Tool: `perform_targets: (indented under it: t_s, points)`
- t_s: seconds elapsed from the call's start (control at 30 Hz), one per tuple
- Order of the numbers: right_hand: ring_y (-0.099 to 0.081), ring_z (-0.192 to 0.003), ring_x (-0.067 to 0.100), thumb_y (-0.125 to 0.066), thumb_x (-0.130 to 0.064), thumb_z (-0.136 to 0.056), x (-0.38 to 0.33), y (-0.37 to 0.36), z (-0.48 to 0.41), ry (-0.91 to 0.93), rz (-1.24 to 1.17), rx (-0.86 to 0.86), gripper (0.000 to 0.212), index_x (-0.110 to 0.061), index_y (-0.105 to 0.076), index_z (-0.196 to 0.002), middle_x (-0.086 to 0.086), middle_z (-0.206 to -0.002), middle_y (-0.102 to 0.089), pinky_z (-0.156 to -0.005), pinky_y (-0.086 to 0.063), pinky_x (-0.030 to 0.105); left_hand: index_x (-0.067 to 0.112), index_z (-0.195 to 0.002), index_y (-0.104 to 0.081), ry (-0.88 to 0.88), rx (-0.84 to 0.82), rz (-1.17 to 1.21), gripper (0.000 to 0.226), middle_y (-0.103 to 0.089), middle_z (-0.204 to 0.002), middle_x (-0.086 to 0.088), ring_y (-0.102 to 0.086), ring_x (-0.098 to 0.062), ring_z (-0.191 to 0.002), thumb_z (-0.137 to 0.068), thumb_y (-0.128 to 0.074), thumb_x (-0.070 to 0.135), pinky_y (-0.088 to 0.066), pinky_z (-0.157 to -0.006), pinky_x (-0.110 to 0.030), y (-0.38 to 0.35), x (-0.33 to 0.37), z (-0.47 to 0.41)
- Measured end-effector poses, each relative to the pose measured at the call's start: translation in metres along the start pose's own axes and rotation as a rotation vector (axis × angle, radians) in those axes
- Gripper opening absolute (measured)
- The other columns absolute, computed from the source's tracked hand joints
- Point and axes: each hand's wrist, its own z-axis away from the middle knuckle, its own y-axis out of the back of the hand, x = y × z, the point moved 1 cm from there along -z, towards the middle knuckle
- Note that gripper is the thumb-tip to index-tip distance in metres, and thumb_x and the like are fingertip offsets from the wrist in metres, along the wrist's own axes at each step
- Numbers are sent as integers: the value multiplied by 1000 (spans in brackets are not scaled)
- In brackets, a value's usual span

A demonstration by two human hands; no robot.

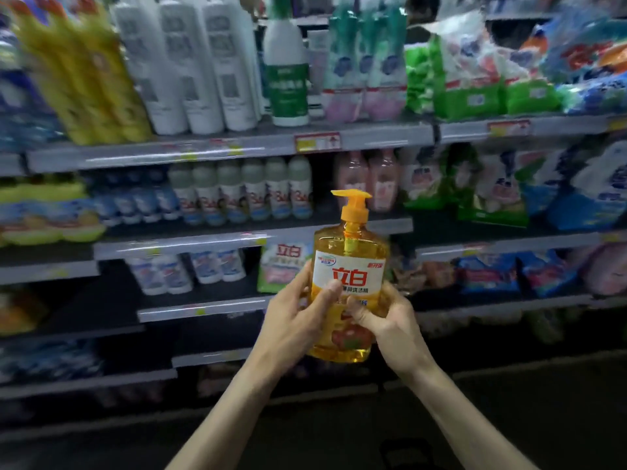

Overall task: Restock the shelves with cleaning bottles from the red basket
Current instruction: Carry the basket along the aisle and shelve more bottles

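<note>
– At the centre of the head view, in front of the grey metal shelves, what is the person holding?

– One transparent orange plastic pump bottle, upright, in the air between both hands. It is not on any shelf yet.

– How do the hands take it?

– The left hand wraps the left side, and the thumb lies across the white label. The right hand grasps the lower right side, its fingers curled on the front. So both hands are closed around the bottle.

– Why two hands?

– I think because the bottle looks full and smooth. Two hands keep the pump on top and stop it from slipping.

– And why does the label face the person?

– Probably to read the brand and find the matching place. A green and white pack just behind it seems to carry the same red characters.

– Where could it go?

– Beside the pink bottles on the middle shelf there is a dark free gap. I cannot say whether that is the right row.

– And the red basket?

– It is not in view.
</note>
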Motion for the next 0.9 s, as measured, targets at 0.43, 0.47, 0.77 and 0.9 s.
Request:
perform_targets:
  t_s: [0.43,0.47,0.77,0.9]
  points:
    - [-74,-113,9,-80,-47,-85,-31,-248,-16,100,50,-343,55,-30,-63,-135,-12,-122,-77,-93,-64,40,32,-137,-63,-3,309,-67,36,-78,-120,14,-75,-7,-110,-103,-61,43,-64,-92,-39,238,-4,89]
    - [-74,-113,8,-81,-48,-83,-31,-266,-14,108,63,-358,57,-31,-63,-135,-14,-122,-77,-94,-63,40,31,-136,-63,-6,323,-76,36,-78,-120,13,-74,-7,-111,-103,-62,42,-64,-94,-37,253,-6,96]
    - [-72,-113,5,-85,-51,-74,-22,-398,-10,98,70,-489,63,-33,-65,-131,-16,-120,-77,-99,-61,42,35,-132,-65,46,466,-109,32,-77,-120,16,-73,-3,-113,-101,-64,45,-62,-96,-35,364,-27,147]
    - [-71,-115,4,-85,-49,-80,-22,-445,-24,115,97,-558,57,-34,-64,-132,-16,-122,-75,-99,-61,42,36,-131,-66,61,551,-118,32,-78,-119,16,-73,-4,-112,-101,-65,47,-62,-96,-35,402,-37,151]
